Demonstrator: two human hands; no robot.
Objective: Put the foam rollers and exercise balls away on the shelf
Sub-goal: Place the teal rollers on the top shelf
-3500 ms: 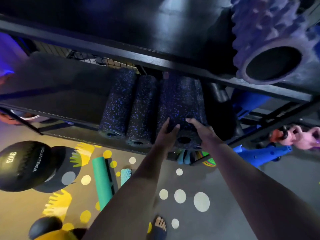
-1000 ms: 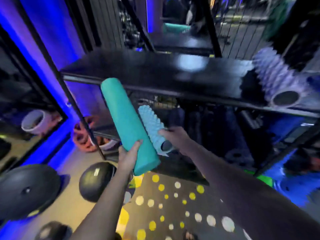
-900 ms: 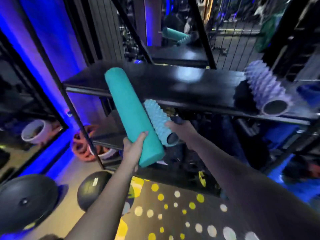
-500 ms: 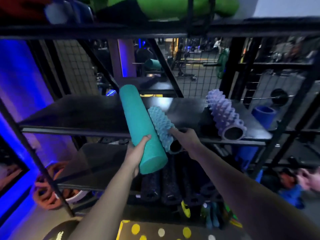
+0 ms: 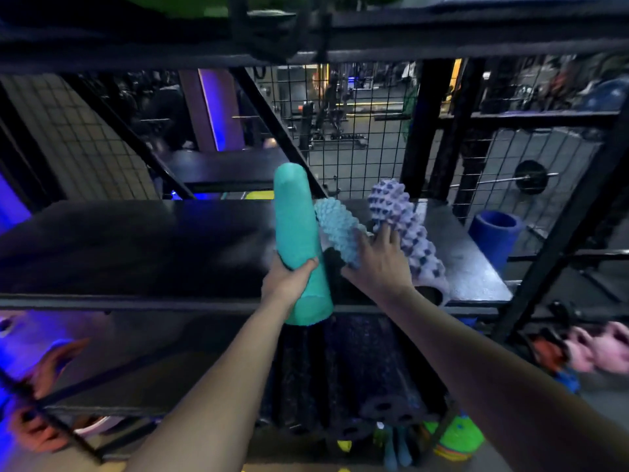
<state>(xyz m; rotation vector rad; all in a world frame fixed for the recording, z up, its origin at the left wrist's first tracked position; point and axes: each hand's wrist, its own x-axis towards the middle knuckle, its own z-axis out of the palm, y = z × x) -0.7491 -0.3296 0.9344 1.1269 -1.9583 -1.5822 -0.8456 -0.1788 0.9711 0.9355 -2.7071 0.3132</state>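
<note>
Fingers (image 5: 308, 264) of the left hand (image 5: 286, 284) clamp the teal roller (image 5: 294, 219); right hand (image 5: 377, 267) rests, fingers apart, on the knobbly blue roller (image 5: 335, 224).

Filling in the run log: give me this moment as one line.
left hand grips teal roller, tilted over shelf edge | right hand rests, fingers straight, on knobbly blue roller beside purple spiked roller

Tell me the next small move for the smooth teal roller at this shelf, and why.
Probably lower the smooth teal roller onto the shelf and slide it in. The left hand grips it tilted, its near end past the front edge, while the bumpy blue roller seems to lie beside the purple spiked roller under the right hand. Bare board shows to its left.
</note>
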